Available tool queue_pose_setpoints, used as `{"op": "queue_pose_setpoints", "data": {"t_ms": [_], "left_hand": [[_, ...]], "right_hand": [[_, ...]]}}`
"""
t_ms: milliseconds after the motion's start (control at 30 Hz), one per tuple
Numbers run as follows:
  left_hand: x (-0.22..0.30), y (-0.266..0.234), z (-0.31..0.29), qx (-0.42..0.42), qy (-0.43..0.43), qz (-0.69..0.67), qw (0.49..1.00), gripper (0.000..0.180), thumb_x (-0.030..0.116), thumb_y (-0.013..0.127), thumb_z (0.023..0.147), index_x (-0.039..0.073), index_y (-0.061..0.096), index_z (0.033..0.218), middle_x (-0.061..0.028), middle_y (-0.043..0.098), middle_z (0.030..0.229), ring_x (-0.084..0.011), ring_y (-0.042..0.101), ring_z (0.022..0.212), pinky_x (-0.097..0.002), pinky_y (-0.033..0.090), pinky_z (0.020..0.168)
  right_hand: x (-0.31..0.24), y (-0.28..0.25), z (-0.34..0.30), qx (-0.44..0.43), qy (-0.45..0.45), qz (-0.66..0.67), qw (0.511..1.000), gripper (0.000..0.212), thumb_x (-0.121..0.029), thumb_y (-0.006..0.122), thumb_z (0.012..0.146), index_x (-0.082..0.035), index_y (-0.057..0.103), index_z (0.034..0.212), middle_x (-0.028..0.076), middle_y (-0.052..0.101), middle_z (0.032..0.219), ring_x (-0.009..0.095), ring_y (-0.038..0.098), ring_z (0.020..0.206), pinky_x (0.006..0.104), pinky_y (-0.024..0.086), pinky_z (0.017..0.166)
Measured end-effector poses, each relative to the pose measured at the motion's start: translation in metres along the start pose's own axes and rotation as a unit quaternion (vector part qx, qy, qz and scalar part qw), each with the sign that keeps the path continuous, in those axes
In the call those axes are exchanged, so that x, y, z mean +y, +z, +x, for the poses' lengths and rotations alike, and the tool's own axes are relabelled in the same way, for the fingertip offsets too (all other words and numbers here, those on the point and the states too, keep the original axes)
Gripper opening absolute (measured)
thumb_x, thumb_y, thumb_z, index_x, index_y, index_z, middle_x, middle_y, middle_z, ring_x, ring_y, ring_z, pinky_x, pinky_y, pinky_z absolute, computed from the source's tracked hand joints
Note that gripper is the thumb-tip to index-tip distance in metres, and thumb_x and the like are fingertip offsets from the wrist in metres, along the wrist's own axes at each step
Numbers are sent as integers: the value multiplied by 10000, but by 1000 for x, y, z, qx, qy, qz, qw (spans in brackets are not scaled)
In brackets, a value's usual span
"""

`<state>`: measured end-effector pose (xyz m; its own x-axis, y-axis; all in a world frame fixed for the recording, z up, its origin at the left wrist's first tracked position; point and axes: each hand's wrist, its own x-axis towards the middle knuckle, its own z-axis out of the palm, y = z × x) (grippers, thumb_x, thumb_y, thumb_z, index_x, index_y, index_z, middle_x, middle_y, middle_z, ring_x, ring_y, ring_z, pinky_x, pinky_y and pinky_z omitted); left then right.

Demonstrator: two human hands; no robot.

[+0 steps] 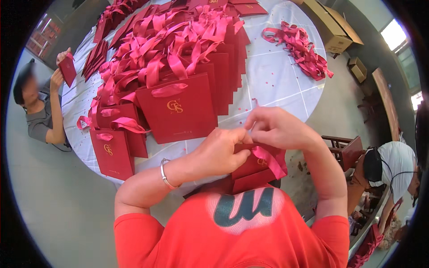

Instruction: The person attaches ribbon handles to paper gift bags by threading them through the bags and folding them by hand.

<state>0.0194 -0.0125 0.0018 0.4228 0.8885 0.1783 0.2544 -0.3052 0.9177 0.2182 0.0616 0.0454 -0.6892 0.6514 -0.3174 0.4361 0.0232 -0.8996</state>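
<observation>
Both hands (250, 138) hiding red bag (252, 172)

Both forearms raised from below, left hand (221, 149) pinching, right hand (277, 127) curled close beside it (fingertips nearly meeting), bracelet (165, 175) on left wrist.

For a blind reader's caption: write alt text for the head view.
A person's left hand and right hand work a pink satin ribbon handle on a dark red paper gift bag held against their chest. Beyond lies a round white-clothed table piled with finished red bags and loose pink ribbons; two other people sit nearby.
</observation>
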Motion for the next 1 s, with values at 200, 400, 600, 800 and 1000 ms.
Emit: {"op": "queue_pose_setpoints", "data": {"t_ms": [200,400,600,800,1000], "left_hand": [[21,0,-1,-9,-37,38,999,198,30,710,802,-14,561,926,-106,704,776,-68,632,576,-243,465,489],[19,-3,-1,-20,-115,-11,993,198,7,705,828,15,536,930,-66,677,718,-44,566,480,-223,402,408],[23,-4,2,-67,-161,-90,980,177,-9,691,836,21,536,917,6,597,672,-23,545,492,-203,383,401],[21,-4,3,-74,-152,-95,981,160,0,678,845,23,533,911,14,596,681,-11,526,487,-195,361,395],[21,-4,4,-81,-196,-69,975,173,18,663,854,24,511,937,-12,645,731,-27,531,472,-208,377,403]], "right_hand": [[15,-15,30,-242,32,26,969,265,0,651,795,15,630,1059,-22,658,780,38,560,696,212,429,595],[16,-1,30,-182,114,96,972,227,25,696,731,-8,654,952,-8,648,751,58,567,654,211,430,566],[10,-7,29,21,86,83,993,159,26,734,713,-18,628,823,19,624,703,83,571,647,235,459,580],[31,-18,41,171,-55,-9,984,88,2,689,804,-1,626,865,18,634,755,83,587,686,248,490,630],[30,-16,35,133,-47,4,990,150,-9,706,833,22,643,965,43,663,853,93,625,747,246,515,671]]}}
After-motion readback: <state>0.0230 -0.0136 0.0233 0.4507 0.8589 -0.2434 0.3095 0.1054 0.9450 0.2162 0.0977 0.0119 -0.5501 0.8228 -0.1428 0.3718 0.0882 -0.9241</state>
